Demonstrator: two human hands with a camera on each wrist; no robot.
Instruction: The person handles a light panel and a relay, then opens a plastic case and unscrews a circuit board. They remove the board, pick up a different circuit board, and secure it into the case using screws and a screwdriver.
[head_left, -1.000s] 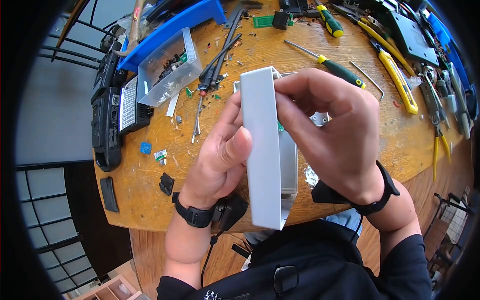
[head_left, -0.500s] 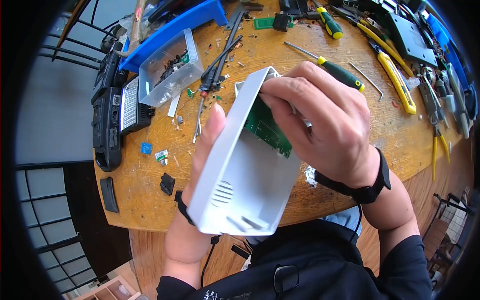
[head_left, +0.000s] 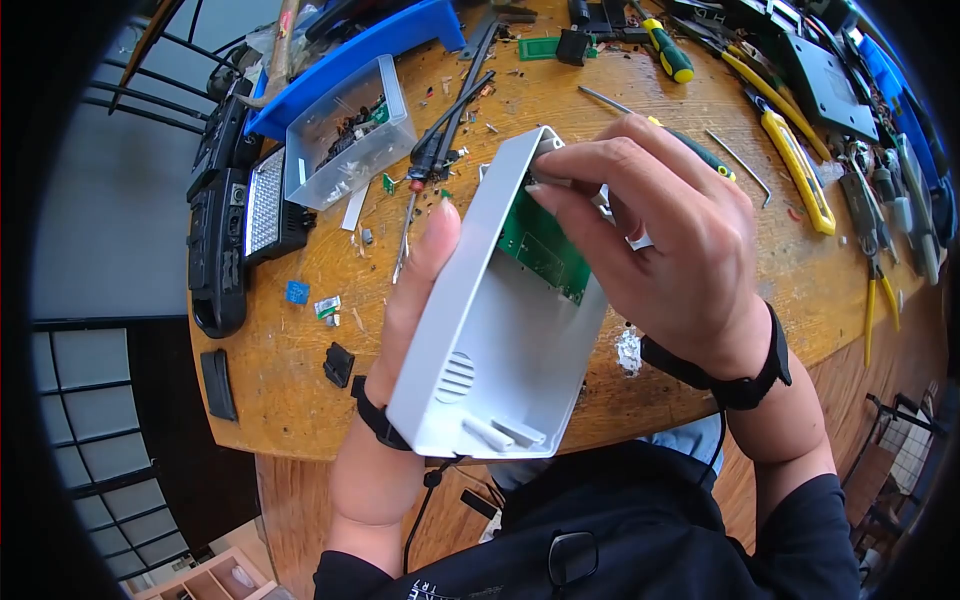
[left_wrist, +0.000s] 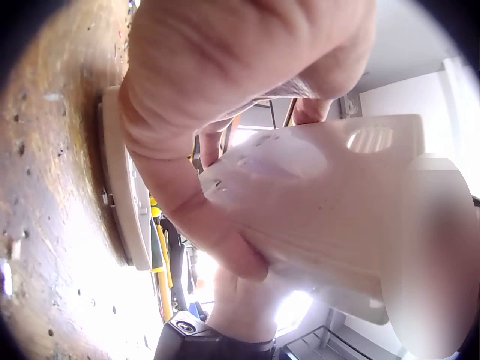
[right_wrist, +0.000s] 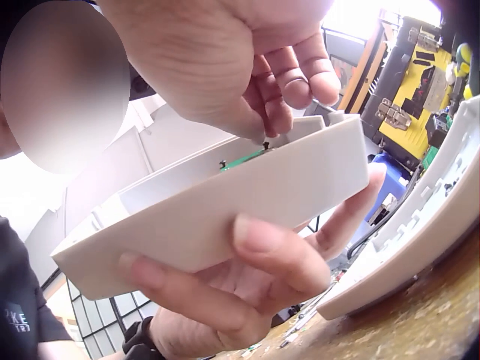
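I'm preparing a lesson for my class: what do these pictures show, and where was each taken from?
This is no robot but a person working bare-handed. The large view looks down from the head; the others come from the left and right wrists. The left hand holds a pale plastic housing with a green circuit board inside; the right hand reaches its fingers in near the board. On the wooden table lie a clear bin of small parts, a yellow cutter and a green-and-yellow screwdriver.

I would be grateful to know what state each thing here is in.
White housing: open, tilted, gripped by the left hand.
Green circuit board: inside the housing.
Clear bin: open, small parts inside.
Yellow-handled pliers: handles apart.
Right hand: fingers bent, at the board.
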